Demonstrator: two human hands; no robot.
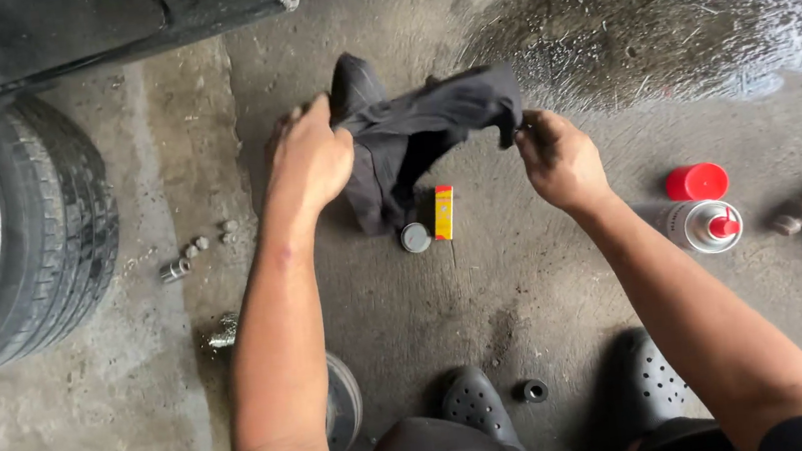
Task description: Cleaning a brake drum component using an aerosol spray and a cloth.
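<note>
The concrete floor is grey and stained, with a wet patch near its upper right edge. A car tyre stands at the left edge, in daylight.

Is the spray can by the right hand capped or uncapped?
Uncapped. The spray can stands on the concrete floor with its red nozzle exposed, and the red cap sits apart beside it.

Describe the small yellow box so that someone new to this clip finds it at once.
Start at the dark cloth stretched between the left hand and right hand. Just below it on the concrete floor lies the yellow box, beside a round grey cap. It alone is yellow and oblong.
</note>
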